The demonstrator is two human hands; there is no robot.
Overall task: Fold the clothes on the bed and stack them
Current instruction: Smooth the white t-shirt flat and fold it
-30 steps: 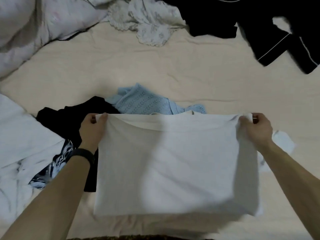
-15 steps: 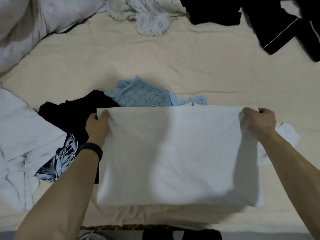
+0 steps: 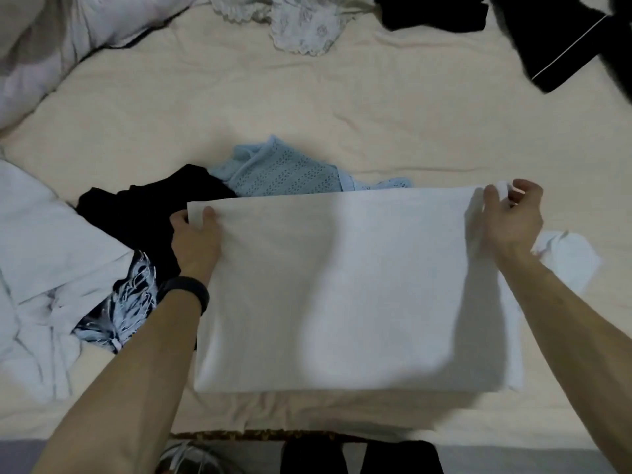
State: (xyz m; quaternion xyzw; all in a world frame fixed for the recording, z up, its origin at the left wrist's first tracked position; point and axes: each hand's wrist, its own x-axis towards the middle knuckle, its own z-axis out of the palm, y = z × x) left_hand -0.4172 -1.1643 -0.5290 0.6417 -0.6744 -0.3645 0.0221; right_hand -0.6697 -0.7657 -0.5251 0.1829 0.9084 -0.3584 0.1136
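fingers [image 3: 209,215] of the left hand [image 3: 195,241] pinch the far-left corner of the white garment [image 3: 342,285]; the right hand [image 3: 513,222] pinches the far-right one. the cloth lies on the bed [image 3: 307,107], long axis hand to hand (both equally near), its bulk toward the person.

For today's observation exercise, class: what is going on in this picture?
A person is folding a white garment on the bed. The left hand pinches its far left corner, the right hand its far right corner. A light blue knit and a black printed top lie unfolded close by.
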